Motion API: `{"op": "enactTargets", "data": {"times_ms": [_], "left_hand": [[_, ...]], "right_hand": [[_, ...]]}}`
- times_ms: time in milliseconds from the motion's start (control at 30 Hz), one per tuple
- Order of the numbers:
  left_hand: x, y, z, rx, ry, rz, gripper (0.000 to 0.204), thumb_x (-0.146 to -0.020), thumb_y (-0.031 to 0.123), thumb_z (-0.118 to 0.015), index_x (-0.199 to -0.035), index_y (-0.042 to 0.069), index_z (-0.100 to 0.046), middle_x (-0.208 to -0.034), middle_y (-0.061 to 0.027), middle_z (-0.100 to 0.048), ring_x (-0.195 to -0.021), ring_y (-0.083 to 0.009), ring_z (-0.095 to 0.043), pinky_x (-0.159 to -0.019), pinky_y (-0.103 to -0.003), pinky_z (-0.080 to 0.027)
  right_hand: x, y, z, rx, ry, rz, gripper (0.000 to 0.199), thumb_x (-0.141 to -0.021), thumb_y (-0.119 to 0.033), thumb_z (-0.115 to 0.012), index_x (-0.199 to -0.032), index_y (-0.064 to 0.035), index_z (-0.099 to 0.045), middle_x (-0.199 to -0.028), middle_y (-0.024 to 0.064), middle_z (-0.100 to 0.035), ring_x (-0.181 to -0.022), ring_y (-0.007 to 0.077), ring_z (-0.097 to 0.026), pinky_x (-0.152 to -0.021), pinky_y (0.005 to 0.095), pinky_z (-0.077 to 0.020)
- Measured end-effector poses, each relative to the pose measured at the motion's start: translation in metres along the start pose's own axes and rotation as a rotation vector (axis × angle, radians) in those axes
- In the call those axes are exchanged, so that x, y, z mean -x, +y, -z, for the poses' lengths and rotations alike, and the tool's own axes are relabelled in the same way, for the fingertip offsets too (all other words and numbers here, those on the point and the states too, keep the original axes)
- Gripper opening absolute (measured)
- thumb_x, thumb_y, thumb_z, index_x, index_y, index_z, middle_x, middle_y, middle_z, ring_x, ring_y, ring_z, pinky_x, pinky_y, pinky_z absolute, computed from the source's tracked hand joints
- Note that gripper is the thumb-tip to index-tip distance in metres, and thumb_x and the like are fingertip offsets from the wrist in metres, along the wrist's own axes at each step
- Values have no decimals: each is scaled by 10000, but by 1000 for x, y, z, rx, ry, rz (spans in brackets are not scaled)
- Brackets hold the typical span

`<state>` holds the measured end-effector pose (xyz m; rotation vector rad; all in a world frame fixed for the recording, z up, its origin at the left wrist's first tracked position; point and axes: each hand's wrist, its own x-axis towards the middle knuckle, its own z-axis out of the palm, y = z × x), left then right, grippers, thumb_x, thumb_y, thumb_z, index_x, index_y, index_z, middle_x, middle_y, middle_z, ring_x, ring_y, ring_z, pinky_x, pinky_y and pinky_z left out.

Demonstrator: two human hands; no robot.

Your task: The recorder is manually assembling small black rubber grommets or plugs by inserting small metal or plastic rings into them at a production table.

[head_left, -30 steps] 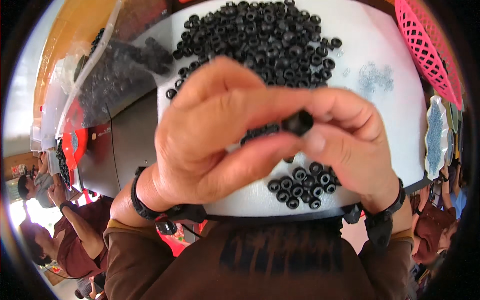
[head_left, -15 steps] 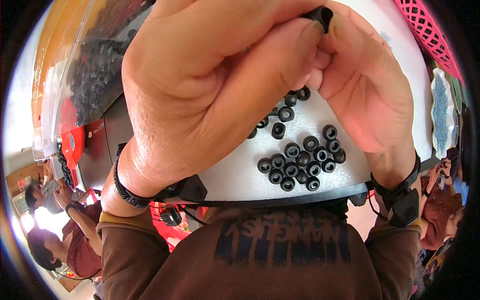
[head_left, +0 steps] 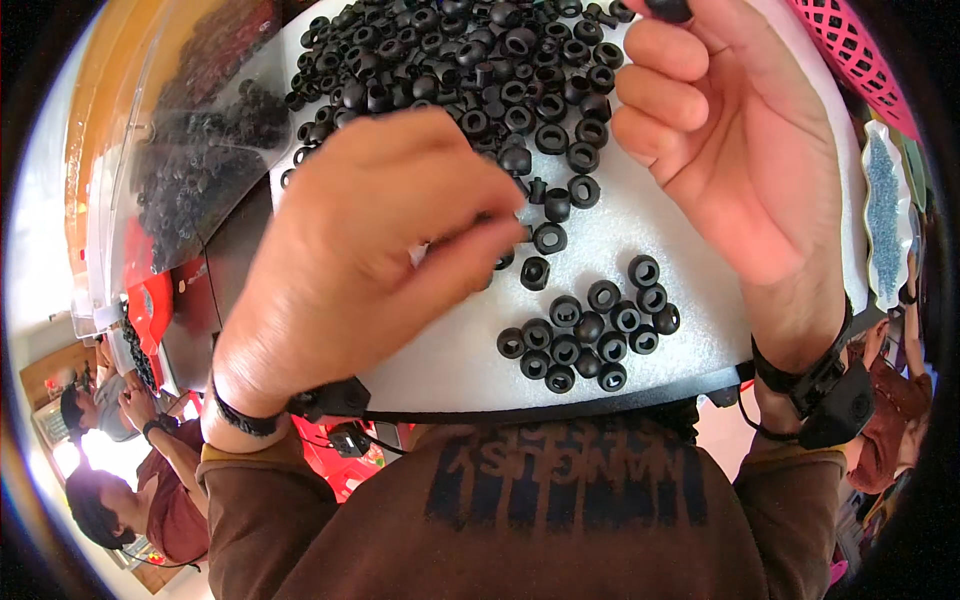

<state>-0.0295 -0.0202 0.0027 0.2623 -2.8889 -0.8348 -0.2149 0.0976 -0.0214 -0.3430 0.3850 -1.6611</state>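
Observation:
My right hand (head_left: 730, 150) is raised at the upper right, its thumb and forefinger holding a small black hollow part (head_left: 668, 9) at the top edge of the picture. The other fingers of that hand are curled in. My left hand (head_left: 350, 260) hangs over the white work surface (head_left: 440, 370), fingertips pinched together beside a few loose black parts (head_left: 549, 237). Whatever lies in the pinch is hidden. A big heap of black hollow parts (head_left: 430, 50) spreads beyond the left hand. Nearer to me sits a separate cluster of black ring-shaped parts (head_left: 590, 327).
A clear plastic bin (head_left: 200, 160) with dark pieces stands at the left, near a red tray (head_left: 148, 310). To the right are a pink mesh basket (head_left: 860, 60) and a white wavy-edged dish (head_left: 880, 220) of blue-grey grains. Other people (head_left: 130, 490) sit on both sides.
My hands have parted. The left one came down and toward me over the loose parts, uncovering the heap; the right one stayed raised with the black part.

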Motion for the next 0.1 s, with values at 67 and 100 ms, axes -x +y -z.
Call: {"op": "enactTargets", "data": {"times_ms": [67, 100], "left_hand": [[4, -1, -6, -118, -60, -55, 184, -702, 25, -699, -879, 70, -669, -786, -45, -567, -732, -182, -539, -648, -292, -419], [4, 1, -8, -196, -88, -77, 210, -696, 48, -717, -897, 85, -669, -800, -40, -573, -756, -187, -546, -673, -318, -432]], "right_hand": [[-2, 0, 1, 0, -24, -19, 365, -880, -307, -592, -1055, 14, -588, -803, 87, -642, -691, 187, -594, -712, 291, -480], [-1, 2, 0, 4, -35, -17, 377, -878, -313, -595, -1068, 12, -586, -807, 89, -643, -697, 192, -596, -723, 291, -480]]}}
